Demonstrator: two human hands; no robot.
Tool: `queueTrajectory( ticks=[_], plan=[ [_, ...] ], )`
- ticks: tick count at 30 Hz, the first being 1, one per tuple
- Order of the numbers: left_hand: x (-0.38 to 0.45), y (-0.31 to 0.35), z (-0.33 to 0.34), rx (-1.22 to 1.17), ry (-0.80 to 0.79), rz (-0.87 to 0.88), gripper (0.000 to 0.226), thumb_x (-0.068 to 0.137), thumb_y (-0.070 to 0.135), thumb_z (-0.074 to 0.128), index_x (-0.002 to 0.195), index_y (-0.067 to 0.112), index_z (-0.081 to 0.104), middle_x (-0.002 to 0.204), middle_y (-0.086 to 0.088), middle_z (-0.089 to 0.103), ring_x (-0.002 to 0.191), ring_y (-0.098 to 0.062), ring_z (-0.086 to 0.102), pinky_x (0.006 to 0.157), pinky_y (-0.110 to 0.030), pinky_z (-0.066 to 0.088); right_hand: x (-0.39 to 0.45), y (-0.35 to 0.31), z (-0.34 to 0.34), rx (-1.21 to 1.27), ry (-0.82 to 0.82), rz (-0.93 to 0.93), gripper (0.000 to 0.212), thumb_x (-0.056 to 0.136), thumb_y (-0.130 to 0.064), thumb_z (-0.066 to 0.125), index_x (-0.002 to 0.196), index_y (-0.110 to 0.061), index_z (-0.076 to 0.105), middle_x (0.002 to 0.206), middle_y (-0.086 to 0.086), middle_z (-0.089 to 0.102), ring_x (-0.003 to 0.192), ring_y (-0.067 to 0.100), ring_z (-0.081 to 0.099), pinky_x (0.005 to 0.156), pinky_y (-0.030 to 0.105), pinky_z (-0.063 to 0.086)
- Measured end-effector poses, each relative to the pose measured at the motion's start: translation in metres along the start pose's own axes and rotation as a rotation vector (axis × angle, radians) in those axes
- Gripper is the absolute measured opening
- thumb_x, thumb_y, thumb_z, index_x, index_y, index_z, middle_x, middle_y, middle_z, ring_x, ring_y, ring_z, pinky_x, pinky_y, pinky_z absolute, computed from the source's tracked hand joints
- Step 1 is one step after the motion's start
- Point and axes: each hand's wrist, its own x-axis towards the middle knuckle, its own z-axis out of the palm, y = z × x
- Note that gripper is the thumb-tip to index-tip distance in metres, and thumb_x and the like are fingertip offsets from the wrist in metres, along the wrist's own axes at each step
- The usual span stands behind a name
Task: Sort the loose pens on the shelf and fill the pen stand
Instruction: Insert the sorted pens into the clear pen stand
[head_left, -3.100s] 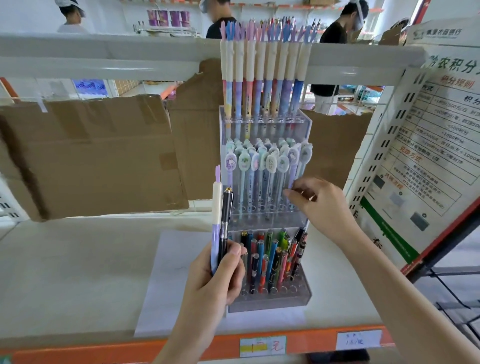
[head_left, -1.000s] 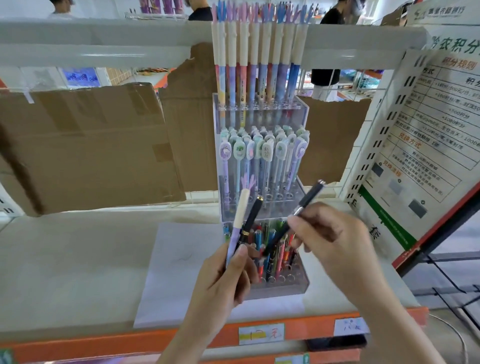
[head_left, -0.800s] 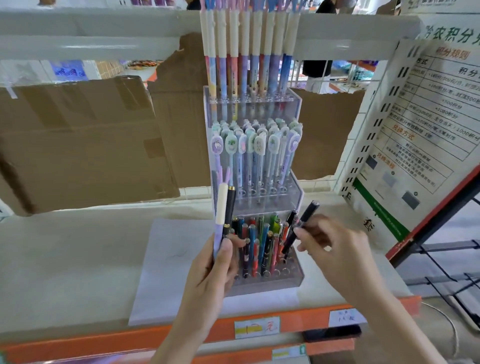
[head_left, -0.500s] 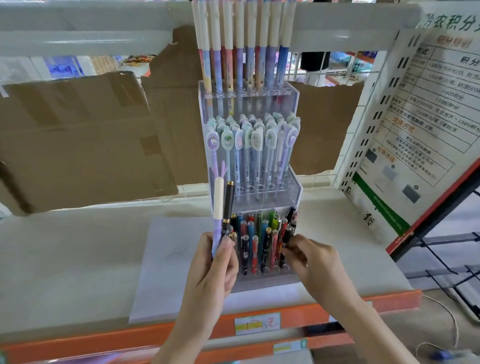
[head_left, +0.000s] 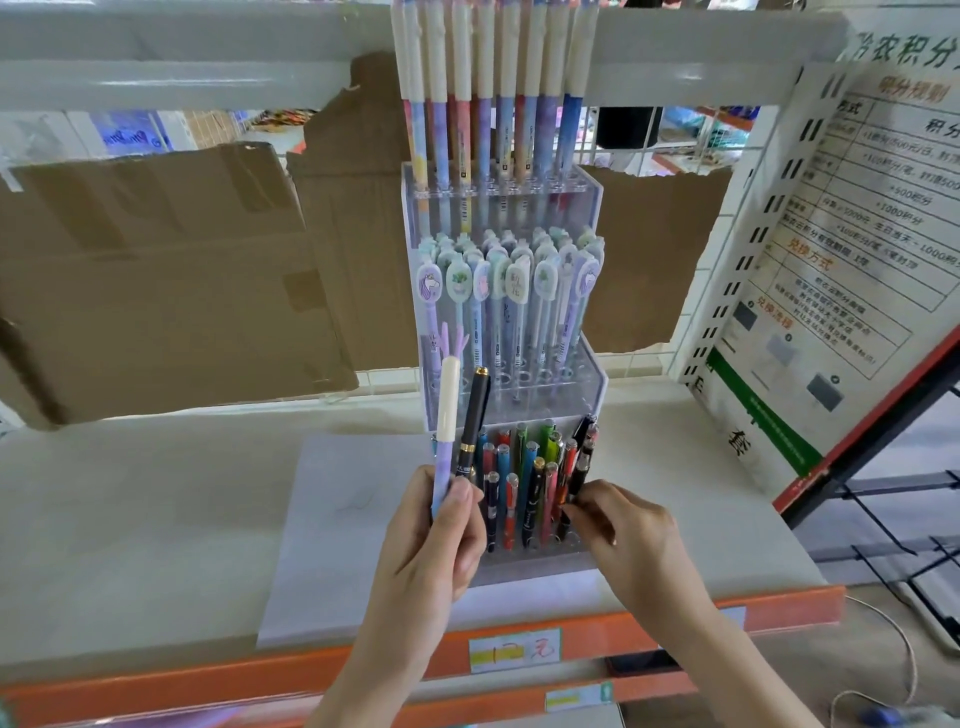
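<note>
Currently left hand (head_left: 436, 540) grips lilac pen (head_left: 448, 410) plus black pen (head_left: 474, 421); right hand (head_left: 626, 535) pinches dark pen (head_left: 577, 470) at pen stand (head_left: 597, 384). Pens light, rigid, slick: hold mid-barrel.

A: Where is the pen stand (head_left: 592, 291)?

B: It stands on a paper sheet (head_left: 343, 519) at the middle of the shelf (head_left: 130, 519), rising in three tiers, each filled with upright pens; the lowest tier is nearest the front edge.

A: And the hands?

B: The left hand (head_left: 431, 545) is at seven o'clock from the stand's base, holding two pens (head_left: 460, 431) upright before the stand's left side. The right hand (head_left: 631, 540) is at five o'clock, its fingers (head_left: 576, 512) touching a pen in the lowest tier's right end.

A: What lies behind?

B: Cardboard (head_left: 156, 280) stands behind the stand and at nine o'clock. A printed notice board (head_left: 841, 249) leans at three o'clock.
</note>
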Motion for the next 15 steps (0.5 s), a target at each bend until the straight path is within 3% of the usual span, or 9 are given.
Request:
queueTrajectory(
  ticks=[4, 6, 8, 10, 12, 14, 15],
  plan=[
    [0.0, 0.001, 0.0, 0.001, -0.019, 0.003, 0.035, 0.09, 0.032, 0.041, 0.072, 0.003, 0.034, 0.051, -0.001, 0.031, 0.04, -0.009, 0.022, 0.039, -0.016, 0.023, 0.0, 0.001, -0.004, 0.004, -0.027, 0.055, 0.006, 0.079, -0.004, 0.073, 0.08, -0.004, 0.067, 0.065, -0.002, 0.059, 0.049, 0.006, 0.043, 0.054, 0.0, 0.032],
    [0.0, 0.002, 0.0, -0.022, -0.029, -0.005, 0.037, 0.089, 0.033, 0.042, 0.079, -0.003, 0.037, 0.051, 0.001, 0.032, 0.04, -0.008, 0.022, 0.039, -0.015, 0.023, -0.001, -0.006, -0.012, 0.027, -0.041, 0.114, 0.005, 0.082, -0.009, 0.071, 0.084, -0.008, 0.067, 0.066, -0.005, 0.06, 0.054, 0.006, 0.051, 0.057, 0.006, 0.036],
    [0.0, 0.002, 0.001, -0.042, -0.038, -0.021, 0.038, 0.087, 0.032, 0.043, 0.086, -0.006, 0.04, 0.05, 0.003, 0.033, 0.04, -0.007, 0.022, 0.039, -0.015, 0.022, -0.001, -0.019, -0.022, 0.091, 0.039, 0.102, 0.009, 0.081, -0.005, 0.071, 0.077, -0.012, 0.067, 0.059, -0.013, 0.057, 0.057, 0.003, 0.054, 0.054, 0.005, 0.036],
    [0.0, 0.001, 0.006, -0.048, -0.064, -0.035, 0.034, 0.087, 0.031, 0.044, 0.084, -0.003, 0.041, 0.05, 0.005, 0.033, 0.04, -0.005, 0.022, 0.039, -0.013, 0.021, 0.0, -0.037, -0.036, 0.258, 0.06, 0.106, 0.014, 0.082, -0.007, 0.069, 0.072, -0.017, 0.066, 0.055, -0.011, 0.058, 0.055, 0.0, 0.053, 0.053, 0.005, 0.036],
    [-0.001, 0.0, 0.011, -0.047, -0.103, -0.052, 0.031, 0.087, 0.03, 0.046, 0.079, 0.001, 0.039, 0.051, 0.007, 0.032, 0.041, -0.004, 0.023, 0.039, -0.012, 0.021, 0.002, -0.055, -0.047, 0.492, -0.007, 0.126, 0.009, 0.084, -0.026, 0.068, 0.075, -0.025, 0.069, 0.061, -0.008, 0.063, 0.053, 0.003, 0.052, 0.052, 0.011, 0.039],
    [-0.001, -0.004, 0.014, -0.014, -0.149, -0.05, 0.034, 0.088, 0.035, 0.051, 0.078, 0.004, 0.04, 0.051, 0.007, 0.034, 0.043, -0.006, 0.026, 0.041, -0.012, 0.023, 0.004, -0.067, -0.051, 0.569, -0.09, 0.122, 0.019, 0.078, -0.046, 0.064, 0.08, -0.028, 0.068, 0.067, -0.005, 0.065, 0.058, 0.011, 0.056, 0.054, 0.023, 0.044],
    [-0.002, -0.006, 0.015, 0.019, -0.169, -0.042, 0.036, 0.087, 0.04, 0.052, 0.079, 0.007, 0.043, 0.052, 0.007, 0.038, 0.045, -0.007, 0.027, 0.042, -0.012, 0.024, 0.005, -0.068, -0.051, 0.571, -0.097, 0.118, 0.02, 0.078, -0.047, 0.066, 0.077, -0.028, 0.067, 0.066, -0.005, 0.065, 0.059, 0.012, 0.056, 0.055, 0.024, 0.044]
  ],
)
